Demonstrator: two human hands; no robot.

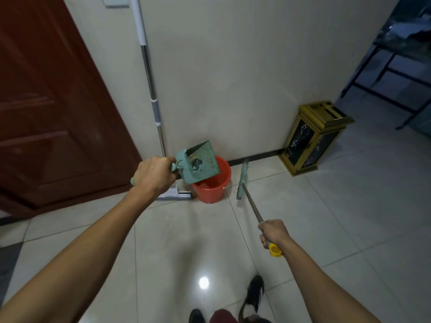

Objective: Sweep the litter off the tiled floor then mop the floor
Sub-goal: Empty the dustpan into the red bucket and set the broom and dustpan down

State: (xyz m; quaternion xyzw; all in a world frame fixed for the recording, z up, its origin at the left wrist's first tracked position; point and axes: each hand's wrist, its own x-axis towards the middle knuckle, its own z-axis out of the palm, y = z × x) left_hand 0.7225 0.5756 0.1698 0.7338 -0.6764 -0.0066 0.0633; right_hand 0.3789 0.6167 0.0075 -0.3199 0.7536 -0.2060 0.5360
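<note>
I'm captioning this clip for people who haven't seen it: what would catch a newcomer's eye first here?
Probably the green dustpan, held in the left hand and tilted over the red bucket by the wall, with some dark litter in it. Next, the right hand gripping a broom whose head is near the floor right of the bucket. The gold-and-black bin at the wall corner also stands out.

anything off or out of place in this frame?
One thing: the green dustpan, held in the left hand, is tipped over the red bucket with dark litter clinging inside, though a gold-framed bin stands by the wall. The right hand holds the broom. No spill visible.
</note>
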